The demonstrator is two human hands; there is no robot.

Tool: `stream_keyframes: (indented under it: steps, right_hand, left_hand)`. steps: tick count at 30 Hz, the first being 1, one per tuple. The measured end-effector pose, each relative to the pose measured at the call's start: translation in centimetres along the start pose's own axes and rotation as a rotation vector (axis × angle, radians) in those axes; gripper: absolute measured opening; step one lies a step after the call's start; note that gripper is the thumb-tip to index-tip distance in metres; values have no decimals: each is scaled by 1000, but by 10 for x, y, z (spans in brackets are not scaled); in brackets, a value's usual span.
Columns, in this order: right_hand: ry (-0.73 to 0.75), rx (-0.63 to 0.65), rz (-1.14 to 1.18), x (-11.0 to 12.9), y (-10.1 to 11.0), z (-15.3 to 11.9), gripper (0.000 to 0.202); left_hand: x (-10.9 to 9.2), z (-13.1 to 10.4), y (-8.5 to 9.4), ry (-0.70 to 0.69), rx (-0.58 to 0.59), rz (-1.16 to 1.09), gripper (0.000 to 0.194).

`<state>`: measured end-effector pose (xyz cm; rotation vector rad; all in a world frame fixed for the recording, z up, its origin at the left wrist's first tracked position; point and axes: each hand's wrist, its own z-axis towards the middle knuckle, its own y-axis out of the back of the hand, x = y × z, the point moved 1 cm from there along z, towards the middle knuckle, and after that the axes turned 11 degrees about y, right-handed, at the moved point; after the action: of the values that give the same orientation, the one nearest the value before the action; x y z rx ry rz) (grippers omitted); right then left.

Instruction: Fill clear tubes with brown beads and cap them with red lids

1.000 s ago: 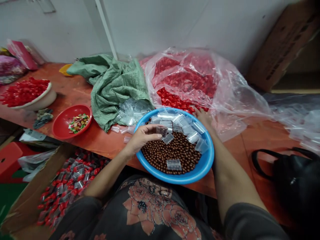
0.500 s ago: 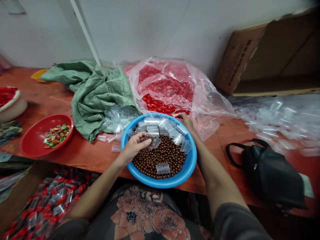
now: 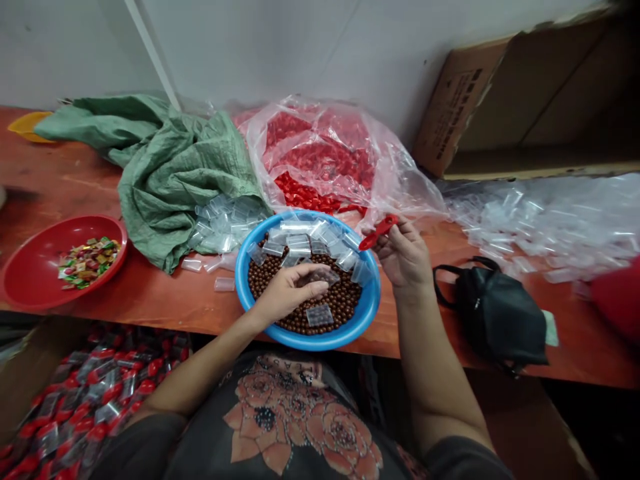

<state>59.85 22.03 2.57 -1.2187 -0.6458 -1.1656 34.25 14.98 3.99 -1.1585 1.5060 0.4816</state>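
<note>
My left hand [image 3: 285,297] is closed over the blue basin [image 3: 313,341], thumb and fingers around a small clear plastic container [image 3: 327,275]. Dark shapes show through its wall. Brown balls [image 3: 345,303] fill the basin, and several clear containers [image 3: 299,247] lie on top of them, mostly along the far side. Another container [image 3: 319,315] rests on the balls near the front. To the right of the rim, my right hand [image 3: 407,257] pinches a red plastic cap-like piece [image 3: 379,232] in the air; its exact shape is hard to make out.
Behind the basin lies a clear bag of red pieces [image 3: 320,167], beside a green cloth sack [image 3: 185,180]. A red bowl [image 3: 25,260] with wrapped candies stands left. A black bag [image 3: 500,313], clear containers [image 3: 520,220] and a cardboard box [image 3: 450,113] are right. Red-capped containers [image 3: 100,393] fill a lower box.
My right hand has come back from the bag of red pieces and now holds one up at the right. My left hand has moved slightly right with its container. The view has shifted.
</note>
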Motion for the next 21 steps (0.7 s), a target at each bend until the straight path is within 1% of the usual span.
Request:
stream_keyframes:
  steps: [3,5,7,9,11,13,16,19,21]
  right_hand:
    - [-61,67,43,13,-35,-33,36]
    - [-61,48,72,15,-55,-54,28]
    - [-36,10,74,12,-71,-73,17]
    - [17,20,-17,9,-82,-90,12]
    - [116,92,-210,8,-89,-103,15]
    - [255,185,-417,8,-93,-112,25]
    - [423,273,-581,10,-94,-117,37]
    - [471,298,-631,11,-94,-120,40]
    - [471,263,-652,11,-97,-124,37]
  left_hand:
    - [-2,-7,-3,-8,37,23,37]
    - [-1,-11,-3,-10,54,39,35]
    - [3,-15,-1,-22,37,39,34]
    - [8,-17,1,-37,-9,16,36]
    - [11,-19,3,-55,-59,1,39]
    - [14,-21,5,-77,-94,19,40]
    - [15,-23,7,-121,-121,105,36]
    - [16,-25,8,-143,-139,152,32]
    - [17,-25,8,-146,-142,165,32]
